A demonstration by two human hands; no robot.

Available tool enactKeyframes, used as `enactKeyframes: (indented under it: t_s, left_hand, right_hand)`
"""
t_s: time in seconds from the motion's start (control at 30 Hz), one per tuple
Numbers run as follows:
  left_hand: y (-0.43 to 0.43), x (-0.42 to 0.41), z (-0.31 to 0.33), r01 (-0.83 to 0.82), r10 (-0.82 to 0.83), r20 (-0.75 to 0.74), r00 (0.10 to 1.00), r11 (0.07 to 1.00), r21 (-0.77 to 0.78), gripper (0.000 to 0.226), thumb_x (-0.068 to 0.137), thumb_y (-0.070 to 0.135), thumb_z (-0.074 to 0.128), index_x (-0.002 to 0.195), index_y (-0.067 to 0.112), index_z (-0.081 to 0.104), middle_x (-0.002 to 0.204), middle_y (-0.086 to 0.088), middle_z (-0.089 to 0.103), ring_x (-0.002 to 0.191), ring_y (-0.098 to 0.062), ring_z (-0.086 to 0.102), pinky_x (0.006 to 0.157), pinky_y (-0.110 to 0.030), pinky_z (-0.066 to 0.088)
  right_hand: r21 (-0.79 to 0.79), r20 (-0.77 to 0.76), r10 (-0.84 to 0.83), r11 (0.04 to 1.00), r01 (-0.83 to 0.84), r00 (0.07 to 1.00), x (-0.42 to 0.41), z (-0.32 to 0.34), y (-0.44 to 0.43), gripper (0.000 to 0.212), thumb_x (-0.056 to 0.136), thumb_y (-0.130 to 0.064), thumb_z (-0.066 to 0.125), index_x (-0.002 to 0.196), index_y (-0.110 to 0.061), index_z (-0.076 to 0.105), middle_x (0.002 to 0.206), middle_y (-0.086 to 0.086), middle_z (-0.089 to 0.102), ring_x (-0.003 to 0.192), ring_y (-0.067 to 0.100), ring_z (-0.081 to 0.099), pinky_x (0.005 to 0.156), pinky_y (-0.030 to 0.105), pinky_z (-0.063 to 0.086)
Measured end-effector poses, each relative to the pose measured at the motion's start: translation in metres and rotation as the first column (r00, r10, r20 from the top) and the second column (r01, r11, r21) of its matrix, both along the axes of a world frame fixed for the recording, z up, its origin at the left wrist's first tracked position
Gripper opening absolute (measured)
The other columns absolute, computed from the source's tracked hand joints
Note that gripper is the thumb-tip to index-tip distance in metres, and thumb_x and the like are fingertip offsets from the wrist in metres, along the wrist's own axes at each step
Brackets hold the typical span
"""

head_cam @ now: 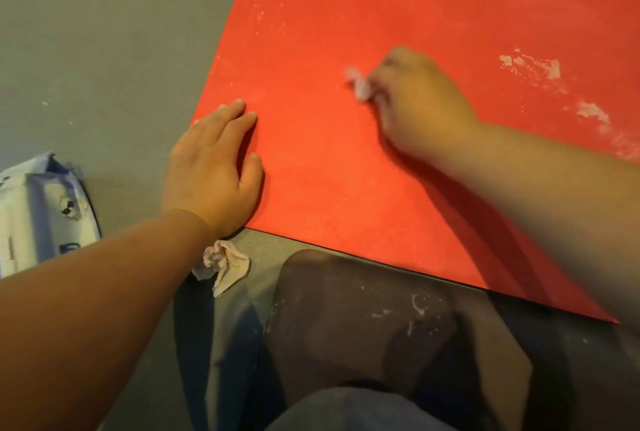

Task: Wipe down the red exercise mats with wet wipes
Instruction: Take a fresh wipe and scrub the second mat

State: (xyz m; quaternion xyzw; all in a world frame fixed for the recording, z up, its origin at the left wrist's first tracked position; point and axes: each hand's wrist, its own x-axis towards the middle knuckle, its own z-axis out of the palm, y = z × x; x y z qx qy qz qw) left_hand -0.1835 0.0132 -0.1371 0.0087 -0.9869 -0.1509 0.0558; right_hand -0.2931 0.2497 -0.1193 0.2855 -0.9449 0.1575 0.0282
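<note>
Red mat (398, 188) flat on grey floor (104, 50). Right hand (415, 105) pinches wipe (360, 84), mid-scrub, blurred. Left hand (214, 167) flat, bracing mat's edge. Next, likely: white smears (533, 67) to the right. Used wipe (225, 264), pack (38, 209) alongside.

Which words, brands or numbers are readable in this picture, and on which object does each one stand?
No text is readable.
On the pack: a small blue label and dark marks, all too blurred to read.
On the mat, the held wipe and the floor wipe: no print visible.
</note>
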Motion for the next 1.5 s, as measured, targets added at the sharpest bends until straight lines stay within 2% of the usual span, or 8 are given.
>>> enactKeyframes:
  t_s: [0.1,0.33,0.53,0.8,1.0,1.17,1.3,1.5]
  left_hand:
    - [0.002,-0.001,0.000,0.006,-0.006,0.003,1.000,1.000,0.002,0.054,0.087,0.029,0.043,0.138,0.010,0.048,0.150,-0.006,0.039,0.139,-0.025,0.033,0.116,-0.043,0.022]
    - [-0.001,-0.001,-0.001,-0.001,0.001,-0.009,1.000,1.000,-0.004,0.055,0.087,0.030,0.042,0.137,0.010,0.048,0.149,-0.006,0.039,0.138,-0.026,0.034,0.115,-0.042,0.023]
    - [0.000,-0.001,-0.001,-0.004,0.004,-0.010,1.000,1.000,-0.005,0.055,0.087,0.032,0.040,0.138,0.011,0.048,0.150,-0.006,0.039,0.137,-0.026,0.033,0.114,-0.039,0.022]
    - [0.000,-0.001,-0.002,0.000,0.000,-0.010,1.000,1.000,-0.009,0.055,0.087,0.032,0.041,0.137,0.011,0.047,0.149,-0.006,0.039,0.137,-0.027,0.034,0.114,-0.040,0.023]
    - [-0.001,-0.001,-0.004,-0.003,0.003,-0.013,1.000,1.000,-0.015,0.056,0.086,0.032,0.041,0.137,0.011,0.048,0.149,-0.006,0.039,0.137,-0.026,0.034,0.113,-0.039,0.024]
    - [-0.002,-0.002,-0.003,0.004,-0.004,-0.013,1.000,1.000,-0.010,0.056,0.086,0.032,0.041,0.137,0.011,0.048,0.149,-0.006,0.040,0.137,-0.027,0.035,0.113,-0.040,0.025]
    - [-0.001,-0.001,-0.001,0.003,-0.004,-0.004,1.000,1.000,-0.014,0.056,0.086,0.032,0.041,0.137,0.011,0.048,0.150,-0.006,0.039,0.137,-0.027,0.034,0.114,-0.039,0.023]
    - [0.000,-0.002,0.001,0.002,-0.002,0.000,1.000,1.000,-0.007,0.057,0.085,0.032,0.041,0.137,0.011,0.048,0.149,-0.006,0.039,0.136,-0.028,0.035,0.113,-0.038,0.023]
  right_hand:
    - [0.000,-0.034,-0.085,0.996,0.085,0.996,0.001,-0.003,-0.010,0.026,0.096,-0.019,0.043,0.105,-0.012,0.067,0.109,0.012,0.057,0.103,0.032,0.051,0.091,0.038,0.038]
    - [-0.159,0.155,0.349,0.932,-0.326,0.924,0.112,0.008,0.020,0.019,0.086,-0.006,0.053,0.091,-0.010,0.070,0.090,0.008,0.064,0.084,0.029,0.056,0.073,0.037,0.046]
    - [-0.110,0.080,-0.213,0.969,0.221,0.974,0.021,0.006,0.020,0.021,0.086,-0.010,0.052,0.094,-0.010,0.071,0.103,0.010,0.066,0.101,0.030,0.057,0.086,0.025,0.036]
    - [-0.143,0.203,0.289,0.954,-0.263,0.936,0.140,0.010,0.033,0.015,0.088,-0.021,0.061,0.090,-0.010,0.072,0.091,0.007,0.064,0.087,0.027,0.056,0.078,0.035,0.045]
    - [-0.163,0.139,-0.298,0.934,0.319,0.944,0.061,0.002,0.026,0.020,0.090,-0.026,0.061,0.097,-0.013,0.074,0.097,0.011,0.060,0.093,0.025,0.055,0.081,0.034,0.040]
    - [-0.218,0.151,0.083,0.975,-0.049,0.985,0.149,-0.002,0.020,0.013,0.086,-0.008,0.064,0.095,-0.011,0.073,0.091,0.007,0.064,0.086,0.026,0.056,0.077,0.035,0.044]
    - [-0.165,0.138,0.265,0.956,-0.242,0.954,0.129,0.003,0.024,0.022,0.092,-0.014,0.052,0.096,-0.009,0.073,0.091,0.010,0.063,0.085,0.029,0.056,0.075,0.036,0.046]
    - [-0.156,0.133,-0.194,0.964,0.214,0.972,0.075,0.000,-0.021,0.019,0.088,-0.013,0.057,0.098,-0.014,0.072,0.096,0.010,0.059,0.097,0.029,0.052,0.083,0.033,0.037]
